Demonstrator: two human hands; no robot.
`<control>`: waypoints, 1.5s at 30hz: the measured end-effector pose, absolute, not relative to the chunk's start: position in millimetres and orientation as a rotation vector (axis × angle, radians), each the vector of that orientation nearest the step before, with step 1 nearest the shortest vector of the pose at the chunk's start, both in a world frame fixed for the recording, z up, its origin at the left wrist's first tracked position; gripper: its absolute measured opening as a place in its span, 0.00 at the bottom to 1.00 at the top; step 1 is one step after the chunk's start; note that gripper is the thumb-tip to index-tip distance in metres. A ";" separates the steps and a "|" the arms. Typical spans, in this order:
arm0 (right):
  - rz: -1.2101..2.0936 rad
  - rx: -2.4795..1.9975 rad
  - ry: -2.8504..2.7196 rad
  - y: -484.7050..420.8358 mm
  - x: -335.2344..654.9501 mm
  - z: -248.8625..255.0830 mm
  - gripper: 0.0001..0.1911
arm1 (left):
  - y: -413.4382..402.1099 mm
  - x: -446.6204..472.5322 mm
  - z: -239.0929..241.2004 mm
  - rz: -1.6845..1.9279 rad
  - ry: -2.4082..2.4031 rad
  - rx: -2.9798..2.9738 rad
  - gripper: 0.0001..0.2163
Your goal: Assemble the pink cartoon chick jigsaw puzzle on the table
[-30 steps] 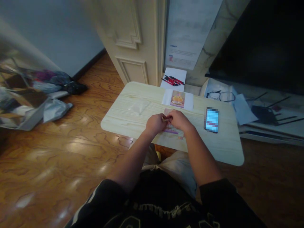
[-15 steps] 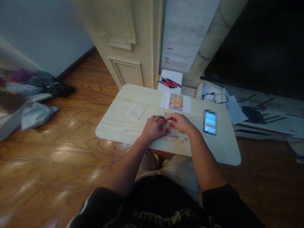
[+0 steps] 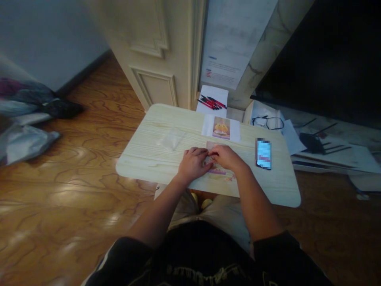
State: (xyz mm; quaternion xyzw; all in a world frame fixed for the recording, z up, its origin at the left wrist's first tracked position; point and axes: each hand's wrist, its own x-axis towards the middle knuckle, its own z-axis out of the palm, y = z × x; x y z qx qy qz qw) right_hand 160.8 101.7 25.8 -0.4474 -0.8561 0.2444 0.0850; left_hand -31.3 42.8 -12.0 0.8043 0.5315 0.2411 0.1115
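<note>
Beneath both hands lies a small, partly covered jigsaw puzzle (image 3: 219, 171) in pink and purple tones. My left hand (image 3: 194, 163) rests on its left side, thumb apart from the fingers, holding nothing that I can see. From the right, my right hand (image 3: 225, 156) reaches over the puzzle's middle, its thumb and fingers drawn together close to the left fingertips. What they pinch, if anything, is hidden. Several loose puzzle pieces (image 3: 229, 178) lie just below the right hand. Beyond the hands is a printed sheet (image 3: 222, 128) with a picture of a yellow figure.
On the pale table (image 3: 143, 147), a clear plastic bag (image 3: 172, 139) lies to the left and a phone (image 3: 263, 154) to the right. Red and black pens (image 3: 212, 102) sit on paper behind the table. Glasses (image 3: 268, 122) and a router (image 3: 314, 143) are on the cabinet at right.
My right hand has dropped slightly onto the puzzle, its fingers now lower and closer to my left hand. My left hand stays in place. The view has shifted a little.
</note>
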 end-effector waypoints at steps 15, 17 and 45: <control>0.569 -1.412 -2.470 95.6 156.7 16.1 0.08 | 42.5 -31.6 -13.3 0.731 1.560 2.344 0.20; 0.587 -1.419 -2.407 93.6 158.4 12.3 0.07 | 42.4 -31.5 -13.1 0.727 1.557 2.347 0.20; 0.488 -1.506 -2.099 29.6 205.6 -5.6 0.10 | 38.4 -30.5 -6.6 0.562 1.536 2.428 0.18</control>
